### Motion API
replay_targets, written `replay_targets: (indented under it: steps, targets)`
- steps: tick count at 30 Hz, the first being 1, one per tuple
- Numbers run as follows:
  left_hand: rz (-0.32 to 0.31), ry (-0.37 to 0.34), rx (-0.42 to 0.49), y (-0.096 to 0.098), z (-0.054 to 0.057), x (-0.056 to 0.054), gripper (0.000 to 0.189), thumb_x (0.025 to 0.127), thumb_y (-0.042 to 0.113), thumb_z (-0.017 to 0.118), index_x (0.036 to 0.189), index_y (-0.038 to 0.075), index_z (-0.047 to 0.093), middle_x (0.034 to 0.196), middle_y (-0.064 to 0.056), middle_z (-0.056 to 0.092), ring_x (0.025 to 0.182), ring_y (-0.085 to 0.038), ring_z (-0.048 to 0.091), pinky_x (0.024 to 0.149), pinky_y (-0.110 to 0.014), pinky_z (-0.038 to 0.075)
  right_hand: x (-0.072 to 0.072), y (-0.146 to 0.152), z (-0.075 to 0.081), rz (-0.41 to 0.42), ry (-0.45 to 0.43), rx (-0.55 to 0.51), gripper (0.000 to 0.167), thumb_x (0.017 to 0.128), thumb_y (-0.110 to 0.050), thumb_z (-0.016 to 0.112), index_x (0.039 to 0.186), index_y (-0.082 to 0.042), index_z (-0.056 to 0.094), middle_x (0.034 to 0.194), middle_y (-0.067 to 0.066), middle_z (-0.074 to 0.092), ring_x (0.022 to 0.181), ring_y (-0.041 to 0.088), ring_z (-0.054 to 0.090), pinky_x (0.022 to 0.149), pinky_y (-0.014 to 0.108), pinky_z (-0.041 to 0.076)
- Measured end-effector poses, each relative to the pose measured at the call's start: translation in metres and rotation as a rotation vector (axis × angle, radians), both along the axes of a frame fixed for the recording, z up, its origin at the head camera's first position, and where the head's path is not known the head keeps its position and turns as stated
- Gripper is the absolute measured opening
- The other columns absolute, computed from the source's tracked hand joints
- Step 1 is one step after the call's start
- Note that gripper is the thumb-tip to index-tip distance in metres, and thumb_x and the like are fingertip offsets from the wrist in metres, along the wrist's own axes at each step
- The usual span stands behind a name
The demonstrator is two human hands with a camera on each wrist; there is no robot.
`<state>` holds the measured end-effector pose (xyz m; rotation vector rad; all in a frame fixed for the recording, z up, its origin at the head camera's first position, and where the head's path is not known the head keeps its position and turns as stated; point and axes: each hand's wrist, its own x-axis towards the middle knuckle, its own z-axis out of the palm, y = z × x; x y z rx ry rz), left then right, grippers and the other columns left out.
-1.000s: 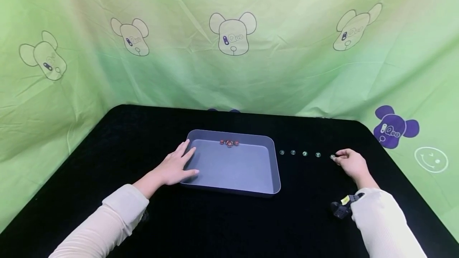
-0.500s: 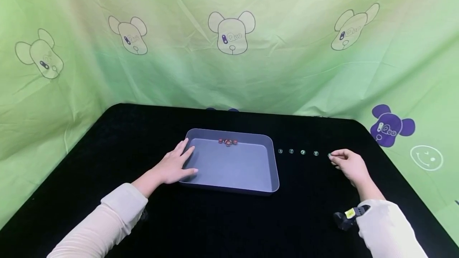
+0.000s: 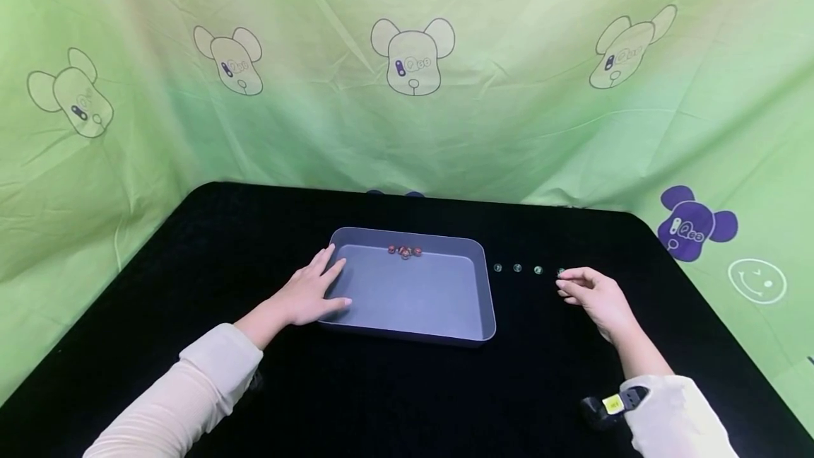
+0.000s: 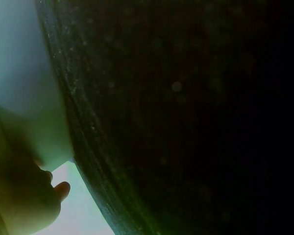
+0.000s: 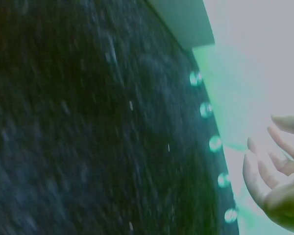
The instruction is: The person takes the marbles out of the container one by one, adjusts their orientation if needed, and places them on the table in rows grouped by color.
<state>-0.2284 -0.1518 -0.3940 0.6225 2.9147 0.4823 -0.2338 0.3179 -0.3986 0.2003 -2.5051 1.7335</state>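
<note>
A shallow grey-blue baking tray (image 3: 407,295) lies mid-table. My left hand (image 3: 305,295) rests over its left edge, fingers spread and thumb extending inside. Several small reddish beads or marbles (image 3: 405,252) are clustered at the tray's back wall. Right of the tray, several clear greenish marbles (image 3: 538,270) form a row on the cloth. My right hand (image 3: 594,295) is above the row's right end, fingertips beside one marble (image 3: 561,271). In the right wrist view its fingers (image 5: 252,178) are loosely bent and apart, with nothing visible between them; the marbles (image 5: 215,143) lie beside it.
A black cloth (image 3: 407,401) covers the table. Green fabric (image 3: 305,140) with printed bear heads hangs behind and at both sides. A dark device (image 3: 607,408) is strapped to the right wrist. The left wrist view is dim, with the tray wall (image 4: 19,54) at its left.
My right hand has moved left from the end marble to beside its neighbour; it now covers the end marble's spot in the head view. The left hand and tray stay put.
</note>
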Motion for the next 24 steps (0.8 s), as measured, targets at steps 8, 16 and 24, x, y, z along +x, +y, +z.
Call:
replay_targets:
  steps: [8, 16, 24]
  targets:
    - [-0.004, 0.01, 0.0, 0.001, 0.001, 0.0, 0.075, 0.081, 0.05, 0.049, 0.137, 0.008, 0.022, 0.143, -0.014, 0.0, 0.129, -0.029, 0.002, 0.095, -0.052, 0.017, -0.003, -0.019, -0.007, 0.091, 0.006, -0.12, 0.033, 0.08, -0.019, 0.062, 0.096, 0.008, 0.054, 0.082, 0.004, 0.061, 0.071, 0.01, 0.06, 0.062, 0.022, 0.047]
    - [-0.009, 0.004, -0.003, 0.001, 0.003, 0.001, 0.076, 0.081, 0.052, 0.047, 0.138, 0.008, 0.022, 0.143, -0.013, -0.001, 0.129, -0.029, 0.001, 0.095, -0.051, 0.017, 0.014, -0.057, 0.019, 0.121, -0.017, -0.128, 0.008, 0.082, -0.005, 0.057, 0.09, -0.004, 0.058, 0.081, 0.001, 0.06, 0.071, 0.012, 0.059, 0.062, 0.022, 0.047]
    - [-0.008, 0.008, -0.002, 0.0, 0.002, 0.001, 0.076, 0.081, 0.053, 0.047, 0.137, 0.008, 0.022, 0.143, -0.013, -0.001, 0.129, -0.028, 0.001, 0.095, -0.051, 0.017, 0.015, -0.076, 0.025, 0.177, -0.005, -0.152, 0.013, 0.081, -0.005, 0.057, 0.091, 0.003, 0.057, 0.08, 0.002, 0.059, 0.071, 0.012, 0.059, 0.063, 0.023, 0.047]
